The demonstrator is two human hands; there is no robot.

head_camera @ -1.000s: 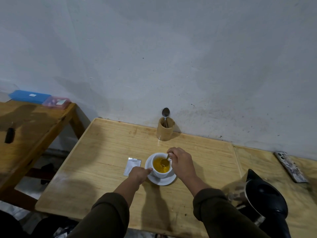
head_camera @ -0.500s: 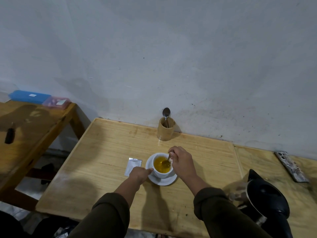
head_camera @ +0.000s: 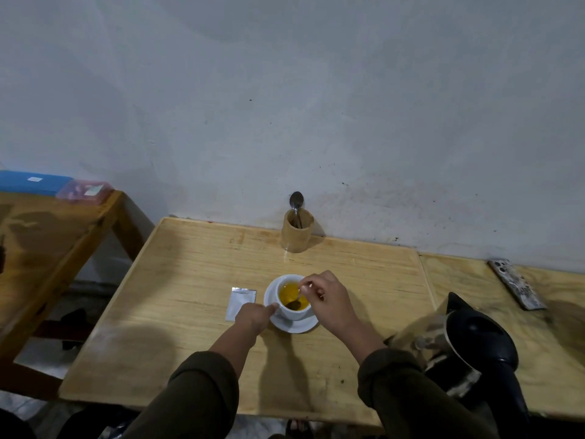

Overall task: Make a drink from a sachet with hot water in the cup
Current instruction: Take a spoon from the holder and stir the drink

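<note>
A white cup [head_camera: 295, 313] full of yellow drink stands on a white saucer [head_camera: 297, 325] in the middle of the wooden table [head_camera: 190, 280]. My right hand [head_camera: 329, 299] pinches the handle of a spoon [head_camera: 296, 303] whose bowl is dipped in the drink at the near side of the cup. My left hand [head_camera: 254, 316] grips the cup's left side, thumb against the wall. A flat silver sachet [head_camera: 240, 303] lies on the table just left of the saucer.
A bamboo holder [head_camera: 297, 232] with another spoon stands at the wall behind the cup. A black and steel kettle [head_camera: 474, 346] sits at the right front. A phone [head_camera: 516, 288] lies far right. A side table [head_camera: 41, 242] with blue and pink boxes is at left.
The spoon's bowl has swung round inside the cup towards the near side as my right hand stirs. My left hand stays on the cup.
</note>
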